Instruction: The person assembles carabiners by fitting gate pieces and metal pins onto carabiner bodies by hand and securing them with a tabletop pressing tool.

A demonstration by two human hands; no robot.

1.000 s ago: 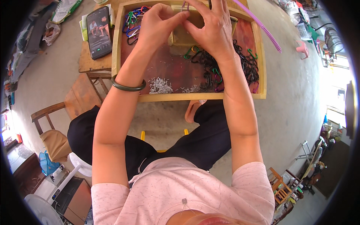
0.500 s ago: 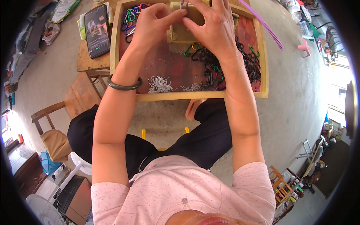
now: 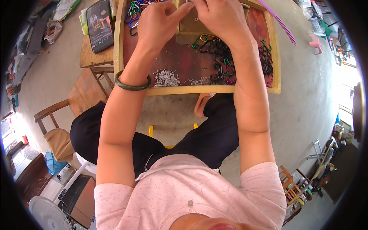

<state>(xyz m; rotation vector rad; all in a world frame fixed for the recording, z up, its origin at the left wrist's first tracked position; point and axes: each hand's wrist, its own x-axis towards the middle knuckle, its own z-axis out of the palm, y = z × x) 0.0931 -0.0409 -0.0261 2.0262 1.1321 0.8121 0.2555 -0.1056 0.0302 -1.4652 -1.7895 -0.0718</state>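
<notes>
Grip of the left hand (image 3: 155,25) and right hand (image 3: 224,21) meets at the far side, thumb tips close together; I cannot tell whether anything is pinched, since the fingers run out of my sight. Both are above a yellowish block (image 3: 189,25) in the wooden tray (image 3: 176,90), whose raised rim probably stops small pieces rolling off. Coloured carabiners (image 3: 133,7) lie far left, mostly dark clips (image 3: 220,51) heap on the right, and silvery pins (image 3: 166,78) sit by the near rim, perhaps kept apart for easy picking. Left, on the table (image 3: 92,53), a phone (image 3: 100,27) seems angled for watching.
</notes>
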